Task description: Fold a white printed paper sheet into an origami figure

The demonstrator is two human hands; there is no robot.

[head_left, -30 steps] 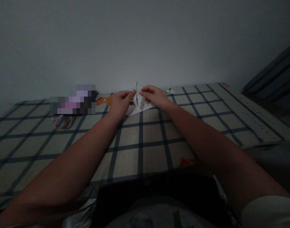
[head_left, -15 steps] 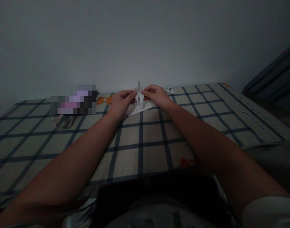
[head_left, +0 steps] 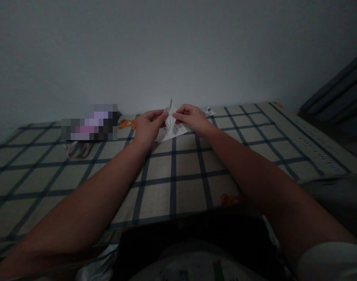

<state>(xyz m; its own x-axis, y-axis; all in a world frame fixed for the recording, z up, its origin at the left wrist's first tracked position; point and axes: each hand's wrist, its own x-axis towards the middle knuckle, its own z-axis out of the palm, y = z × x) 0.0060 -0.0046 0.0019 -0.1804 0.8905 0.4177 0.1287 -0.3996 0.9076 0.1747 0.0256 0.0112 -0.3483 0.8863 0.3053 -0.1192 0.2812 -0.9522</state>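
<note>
A small piece of folded white paper stands upright between my two hands, its pointed tip upward. My left hand pinches its left side between thumb and fingers. From the other side my right hand grips the right edge the same way. Under the hands a flat white sheet with printing lies on the checked cloth. Just beyond my right hand sits a small folded paper figure with pointed ends. The fingers behind the paper are partly hidden.
To the left lies a blurred-out purple and dark object with a pale cord loop in front. A plain wall rises behind the cloth. Dark folded fabric hangs at the far right.
The folded paper's shape between my fingers has shifted: its central gap looks narrower and a face shows more toward me. My right fingertips have moved slightly left.
</note>
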